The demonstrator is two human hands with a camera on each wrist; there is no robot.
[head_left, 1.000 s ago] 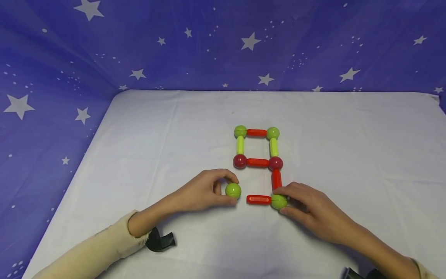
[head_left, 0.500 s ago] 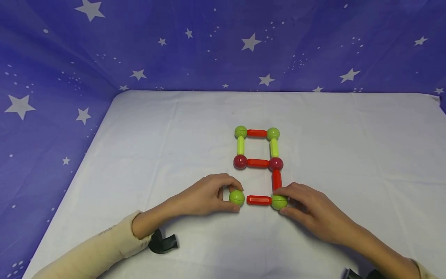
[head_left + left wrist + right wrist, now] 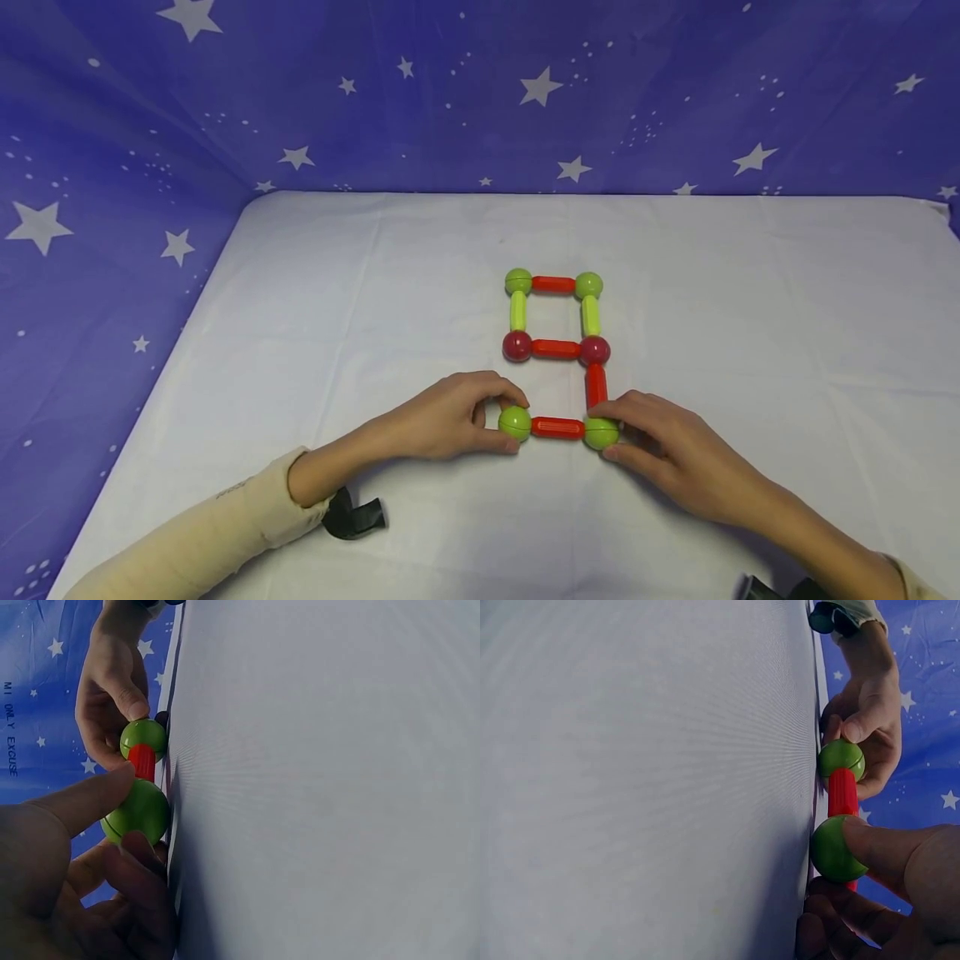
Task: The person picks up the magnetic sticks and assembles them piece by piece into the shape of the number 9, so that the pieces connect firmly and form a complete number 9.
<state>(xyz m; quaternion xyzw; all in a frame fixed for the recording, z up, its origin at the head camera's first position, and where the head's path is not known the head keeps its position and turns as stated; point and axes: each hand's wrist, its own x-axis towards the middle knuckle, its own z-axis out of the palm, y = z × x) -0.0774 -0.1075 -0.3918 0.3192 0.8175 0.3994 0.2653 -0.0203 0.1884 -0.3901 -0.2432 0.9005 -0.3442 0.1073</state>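
Observation:
My left hand (image 3: 450, 418) pinches a green ball (image 3: 514, 423) between thumb and fingers, and that ball touches the left end of a red rod (image 3: 558, 428). At the rod's other end, my right hand (image 3: 671, 450) grips a second green ball (image 3: 602, 433). From there another red rod (image 3: 596, 385) runs up to a dark red ball (image 3: 595, 350). Beyond lies a square of balls and rods, with a dark red ball (image 3: 517, 345) at its near left corner. In the left wrist view the held green ball (image 3: 139, 812) meets the red rod (image 3: 142, 763).
A white cloth (image 3: 360, 292) covers the table. Blue sheeting with stars (image 3: 450, 100) hangs behind and at the left. Black wrist gear (image 3: 352, 515) hangs below the left sleeve (image 3: 217, 525).
My left hand has brought its green ball nearer and to the right, closing the gap to the red rod's free end. The right hand has stayed put on its ball.

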